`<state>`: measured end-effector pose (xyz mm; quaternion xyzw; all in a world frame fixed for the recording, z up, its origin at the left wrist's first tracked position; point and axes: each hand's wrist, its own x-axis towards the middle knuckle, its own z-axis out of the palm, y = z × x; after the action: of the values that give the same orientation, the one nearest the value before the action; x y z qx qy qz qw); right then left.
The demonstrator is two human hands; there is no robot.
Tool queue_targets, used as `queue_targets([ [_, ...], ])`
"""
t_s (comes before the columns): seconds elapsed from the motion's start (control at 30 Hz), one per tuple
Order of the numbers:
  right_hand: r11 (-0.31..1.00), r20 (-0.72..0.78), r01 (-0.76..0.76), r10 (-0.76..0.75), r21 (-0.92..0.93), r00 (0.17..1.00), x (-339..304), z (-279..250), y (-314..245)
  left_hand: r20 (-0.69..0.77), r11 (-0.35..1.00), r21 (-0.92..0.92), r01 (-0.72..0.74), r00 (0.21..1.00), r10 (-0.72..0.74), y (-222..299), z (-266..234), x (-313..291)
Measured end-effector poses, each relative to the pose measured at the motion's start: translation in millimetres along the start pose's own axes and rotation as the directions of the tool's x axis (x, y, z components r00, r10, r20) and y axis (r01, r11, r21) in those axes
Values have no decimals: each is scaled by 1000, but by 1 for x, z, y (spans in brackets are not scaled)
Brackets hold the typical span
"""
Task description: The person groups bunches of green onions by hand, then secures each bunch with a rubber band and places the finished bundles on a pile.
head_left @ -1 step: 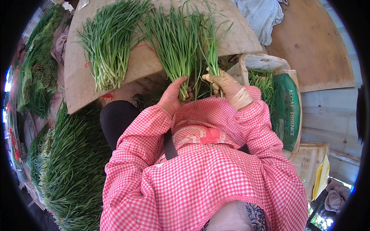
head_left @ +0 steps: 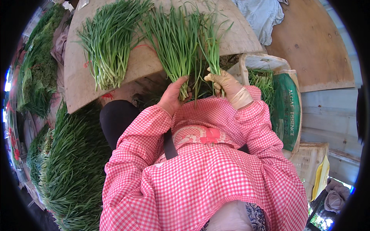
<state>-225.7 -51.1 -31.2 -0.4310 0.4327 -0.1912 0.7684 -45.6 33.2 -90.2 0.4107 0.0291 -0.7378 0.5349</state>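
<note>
Pinching the pale lower ends of the larger green bunch (head_left: pixel 173 50) between thumb and fingers, the bare left hand (head_left: pixel 175 93) sits just off the near edge of the wooden board (head_left: pixel 239 36), the bunch's leaves extending over it. The gloved right hand (head_left: pixel 226 86) is closed on a thinner green bunch (head_left: pixel 212 50) farther right along that edge, tips likewise over the board. Also noted: a separate sheaf (head_left: pixel 108 54) on the board's left part, a white crate (head_left: pixel 244 69) beside its near right corner, and a heap of greens (head_left: pixel 73 165) nearer than its left end.
</note>
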Motion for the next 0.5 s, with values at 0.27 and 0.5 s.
queue_targets([
  [0.27, 952, 111, -111, 82, 284, 990, 6, -3, -3, 116, 979, 196, 48, 991, -72, -9, 6, -7],
  [0.5, 943, 159, 34, -91, 331, 983, -9, 2, -42, 302, 975, 212, -72, 953, 5, -1, 22, -27],
])
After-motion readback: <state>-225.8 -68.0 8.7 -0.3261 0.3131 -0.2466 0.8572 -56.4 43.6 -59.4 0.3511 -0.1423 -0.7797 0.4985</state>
